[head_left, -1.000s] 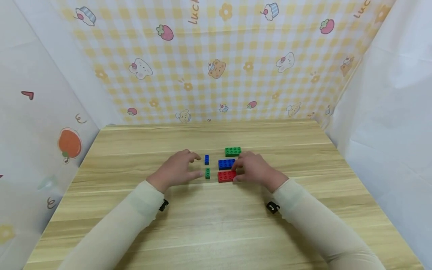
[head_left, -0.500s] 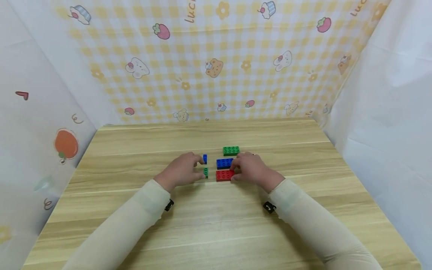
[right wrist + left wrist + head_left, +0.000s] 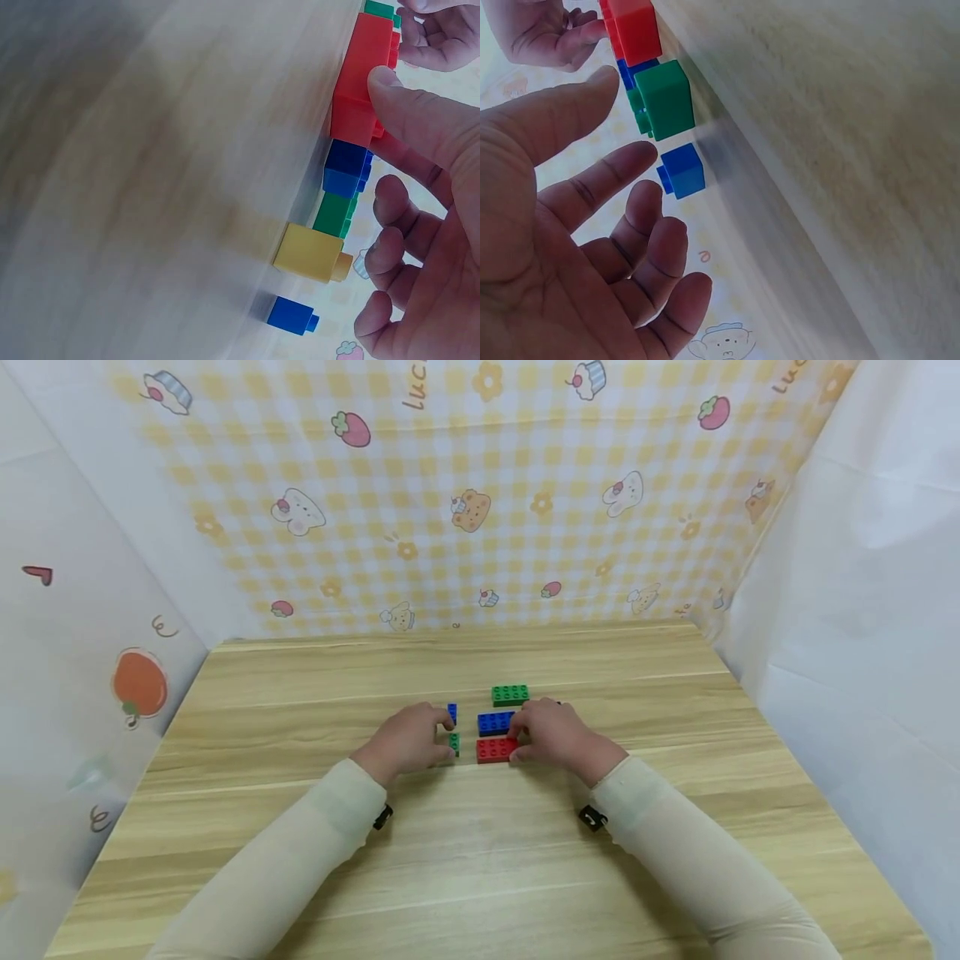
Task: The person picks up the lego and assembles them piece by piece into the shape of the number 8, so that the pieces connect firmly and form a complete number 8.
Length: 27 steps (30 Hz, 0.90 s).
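My right hand (image 3: 557, 739) pinches the right end of the long red brick (image 3: 492, 751), thumb in front and index finger behind; its other fingers curl loosely. Behind the red one lies a long blue brick (image 3: 492, 724), partly covered by that hand. My left hand (image 3: 405, 739) holds nothing. Its thumb and index finger stand apart beside a small green brick (image 3: 666, 101). Just behind that, near the index fingertip, is a small blue brick (image 3: 684, 171).
A long green brick (image 3: 510, 696) lies at the back of the group. In the right wrist view, a yellow brick (image 3: 309, 251) and another small blue brick (image 3: 291, 315) lie beyond my right hand. All rest on the wooden table (image 3: 465, 877), before a checked cloth (image 3: 420, 468).
My left hand has moved right, bringing its thumb and index finger up to the small green and blue bricks. My right hand stays at the red brick. The head view has shifted slightly.
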Each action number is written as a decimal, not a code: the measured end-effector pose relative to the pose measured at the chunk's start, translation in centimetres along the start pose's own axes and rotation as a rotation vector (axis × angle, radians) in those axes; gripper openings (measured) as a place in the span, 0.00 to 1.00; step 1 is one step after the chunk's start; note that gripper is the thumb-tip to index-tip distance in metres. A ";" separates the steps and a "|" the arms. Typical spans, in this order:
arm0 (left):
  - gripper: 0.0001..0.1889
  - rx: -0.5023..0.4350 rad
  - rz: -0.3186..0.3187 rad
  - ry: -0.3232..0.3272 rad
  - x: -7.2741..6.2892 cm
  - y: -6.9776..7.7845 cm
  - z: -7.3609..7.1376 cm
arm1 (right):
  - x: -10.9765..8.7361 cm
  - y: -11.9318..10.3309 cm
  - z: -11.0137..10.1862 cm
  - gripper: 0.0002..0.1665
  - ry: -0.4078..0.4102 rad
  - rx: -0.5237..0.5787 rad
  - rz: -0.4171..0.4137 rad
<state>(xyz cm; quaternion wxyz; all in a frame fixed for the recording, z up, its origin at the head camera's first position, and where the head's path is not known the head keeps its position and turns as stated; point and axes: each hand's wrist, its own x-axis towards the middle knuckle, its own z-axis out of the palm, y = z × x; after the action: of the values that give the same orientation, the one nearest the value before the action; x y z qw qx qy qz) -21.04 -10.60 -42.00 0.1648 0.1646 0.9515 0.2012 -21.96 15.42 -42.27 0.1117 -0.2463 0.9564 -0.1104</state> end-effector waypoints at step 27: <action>0.14 0.012 -0.008 0.035 0.6 0.6 0.5 | 0.1 -0.1 0.1 0.14 -0.004 -0.005 0.008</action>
<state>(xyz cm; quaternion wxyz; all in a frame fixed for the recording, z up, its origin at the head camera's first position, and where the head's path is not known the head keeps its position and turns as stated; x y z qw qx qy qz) -21.24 -9.62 -42.35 0.1479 0.1582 0.9561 0.1975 -22.03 15.29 -42.33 0.1132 -0.2429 0.9575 -0.1069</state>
